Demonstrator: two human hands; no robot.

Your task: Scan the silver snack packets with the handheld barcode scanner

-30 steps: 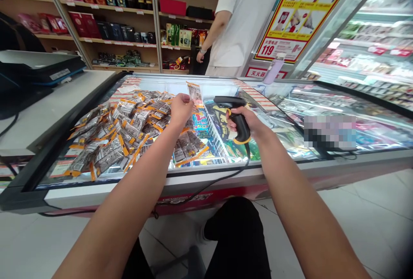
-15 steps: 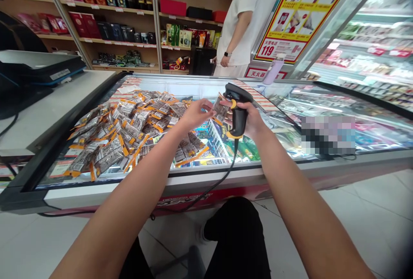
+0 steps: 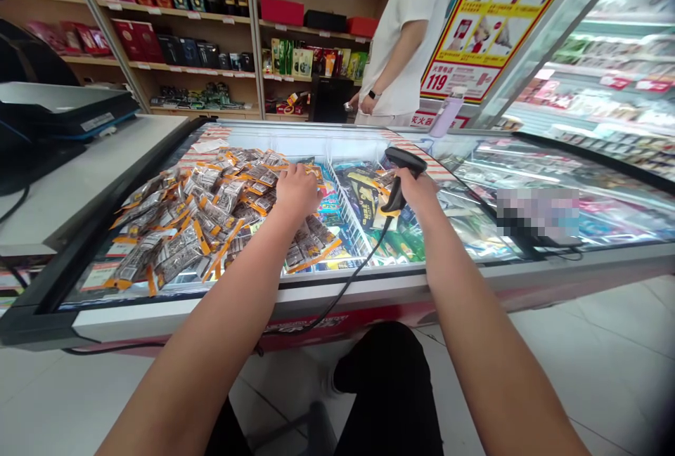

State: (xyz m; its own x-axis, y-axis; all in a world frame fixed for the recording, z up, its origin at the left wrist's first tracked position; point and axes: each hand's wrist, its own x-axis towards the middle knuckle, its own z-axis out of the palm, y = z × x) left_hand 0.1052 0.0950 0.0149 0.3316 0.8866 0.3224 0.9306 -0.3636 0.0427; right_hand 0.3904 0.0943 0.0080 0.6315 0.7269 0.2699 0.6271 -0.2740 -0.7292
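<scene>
A heap of small snack packets (image 3: 200,213) with orange edges lies on the glass lid of a chest freezer (image 3: 337,294). My left hand (image 3: 296,189) rests on the right edge of that heap, fingers curled down onto the packets; whether it grips one is hidden. My right hand (image 3: 419,189) is closed round the handle of a black and yellow barcode scanner (image 3: 401,171), whose head points away over the freezer glass. The scanner's black cable (image 3: 337,294) runs down over the freezer's front edge.
A person in a white shirt (image 3: 401,41) stands behind the freezer. Shelves of boxes and bottles (image 3: 184,27) line the back wall. A grey counter (image 3: 79,175) with a dark device is at left. A glass-fronted chiller (image 3: 595,83) stands at right.
My left hand held one packet up to the scanner, then dropped back onto the heap. My right hand tipped the scanner forward and away. The person behind shifted right.
</scene>
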